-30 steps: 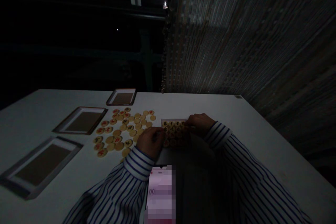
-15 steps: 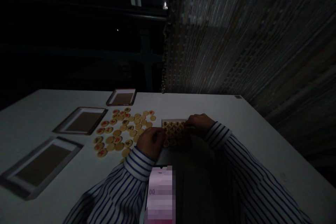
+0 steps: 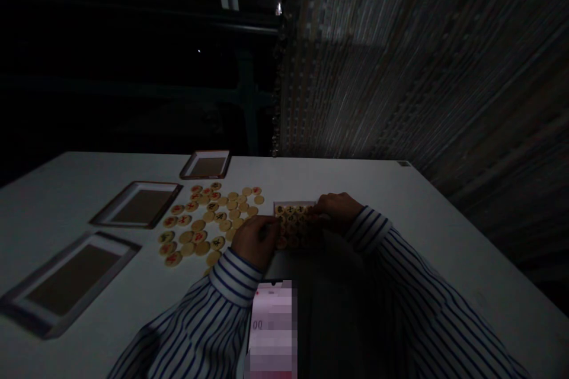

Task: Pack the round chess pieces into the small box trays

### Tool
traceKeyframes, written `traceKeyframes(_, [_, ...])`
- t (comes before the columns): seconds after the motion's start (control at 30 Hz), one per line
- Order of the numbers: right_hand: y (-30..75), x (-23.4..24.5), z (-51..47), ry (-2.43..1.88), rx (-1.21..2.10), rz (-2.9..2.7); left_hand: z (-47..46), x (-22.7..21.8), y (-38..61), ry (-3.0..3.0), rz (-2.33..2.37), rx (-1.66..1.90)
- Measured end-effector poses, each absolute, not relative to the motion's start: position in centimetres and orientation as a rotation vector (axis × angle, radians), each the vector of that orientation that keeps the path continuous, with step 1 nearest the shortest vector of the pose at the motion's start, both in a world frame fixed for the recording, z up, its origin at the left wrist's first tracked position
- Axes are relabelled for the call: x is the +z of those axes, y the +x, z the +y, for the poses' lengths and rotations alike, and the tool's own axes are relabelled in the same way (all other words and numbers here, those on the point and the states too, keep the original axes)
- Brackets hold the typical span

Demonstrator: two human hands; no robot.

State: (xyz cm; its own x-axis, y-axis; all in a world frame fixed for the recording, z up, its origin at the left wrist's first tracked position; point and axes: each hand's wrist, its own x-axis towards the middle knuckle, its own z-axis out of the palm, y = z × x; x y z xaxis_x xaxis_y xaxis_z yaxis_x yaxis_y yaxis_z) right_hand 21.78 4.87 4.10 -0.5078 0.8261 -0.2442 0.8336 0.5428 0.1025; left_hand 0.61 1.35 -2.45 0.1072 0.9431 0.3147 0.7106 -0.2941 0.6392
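A small box (image 3: 294, 206) filled with round wooden game discs (image 3: 296, 226) sits on the white table in front of me. My left hand (image 3: 255, 240) rests curled at the box's left side, fingertips on the discs near its edge. My right hand (image 3: 336, 209) lies curled at the box's far right corner, touching the discs there. What the fingers pinch is too dark to make out. Both arms wear blue-striped white sleeves. Several loose discs (image 3: 208, 219) with red and black marks lie spread just left of the box.
Three shallow trays lie on the table's left: a near one (image 3: 66, 278), a middle one (image 3: 137, 204), a far one (image 3: 205, 164). A pink object (image 3: 272, 325) is at the bottom centre. A beaded curtain (image 3: 400, 71) hangs behind the table (image 3: 444, 237).
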Motion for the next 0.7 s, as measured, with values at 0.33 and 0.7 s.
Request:
traceKeyframes(0.33, [21.72, 4.01, 4.79, 1.413, -0.039, 2.511, 1.36, -2.33, 0.65, 2.074, 1.623, 0.980])
traceKeyframes(0.7, [21.61, 4.14, 4.72, 1.422, -0.058, 2.500, 1.31, -2.33, 0.67, 2.065, 1.622, 0.975])
